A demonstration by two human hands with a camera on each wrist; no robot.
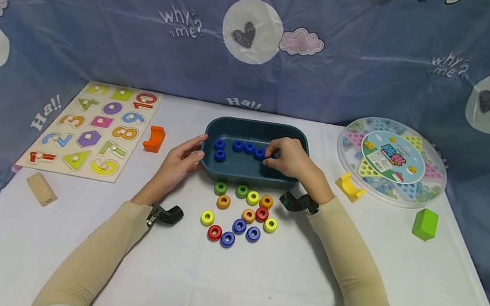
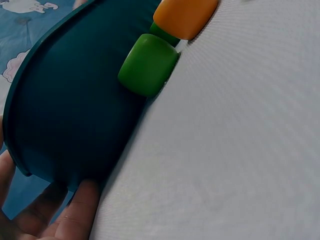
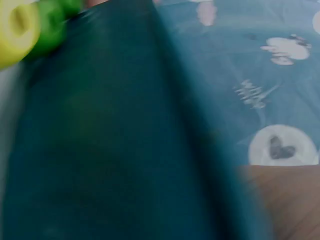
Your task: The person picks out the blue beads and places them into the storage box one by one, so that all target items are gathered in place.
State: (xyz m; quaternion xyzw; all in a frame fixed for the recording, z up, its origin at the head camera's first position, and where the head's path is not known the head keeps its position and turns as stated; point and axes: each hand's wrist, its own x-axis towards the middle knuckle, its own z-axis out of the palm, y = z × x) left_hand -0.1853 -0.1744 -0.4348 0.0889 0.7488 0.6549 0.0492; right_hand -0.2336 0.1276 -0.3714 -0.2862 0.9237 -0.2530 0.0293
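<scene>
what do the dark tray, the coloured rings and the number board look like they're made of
Dark tray: probably plastic, satin, given its even colour and moulded rim. Coloured rings: painted wood or plastic; smooth, softly shiny sides leave it open. Number board: likely matt wood, from its pale cream ground.

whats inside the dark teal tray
Inside the tray, five blue rings show plainly, plus a bit of blue at the right hand. That hand covers the rest of that piece and the tray floor directly beneath.
</scene>
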